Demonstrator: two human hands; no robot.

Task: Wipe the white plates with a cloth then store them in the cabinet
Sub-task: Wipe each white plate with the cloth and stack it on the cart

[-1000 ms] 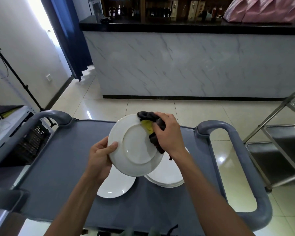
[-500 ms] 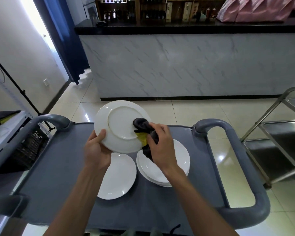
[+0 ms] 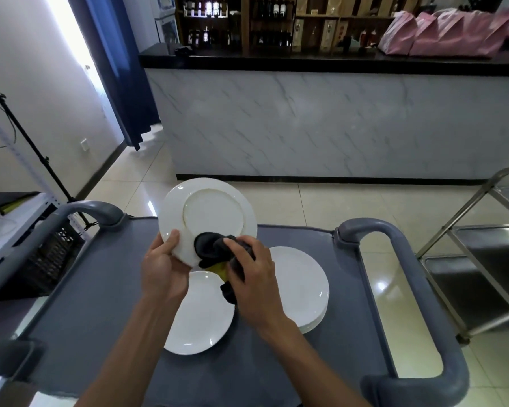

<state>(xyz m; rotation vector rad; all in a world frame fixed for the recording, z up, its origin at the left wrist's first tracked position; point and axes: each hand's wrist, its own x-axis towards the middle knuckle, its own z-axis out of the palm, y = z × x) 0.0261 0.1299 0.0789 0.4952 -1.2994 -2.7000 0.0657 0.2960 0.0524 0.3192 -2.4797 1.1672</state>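
The cloth has slid down from the middle of the plate's underside to its lower edge since half a second ago, and the plate now stands tipped higher, its back facing us.

Centre-left of the frame, the left hand (image 3: pixel 162 271) grips the held plate (image 3: pixel 207 218) at its lower left rim, thumb curled over the back, the other fingers hidden behind it. The plate is plain white, glossy, round, with a raised foot ring showing, and it hangs above the grey cart (image 3: pixel 86 304) without touching it.

Just right of that, the right hand (image 3: pixel 252 282) is clamped on the cloth (image 3: pixel 213 248), fingers curled round a dark bunched wad with a yellow patch peeking out beneath, pressed against the plate's bottom rim.

Below the hands, a single plate (image 3: pixel 199 318) lies flat, face up, on the cart. To its right, partly behind the right wrist, sits a plate stack (image 3: pixel 303 289), also white, its edge just beside the single plate.

Far right, a steel trolley (image 3: pixel 482 259) stands on the tiled floor.
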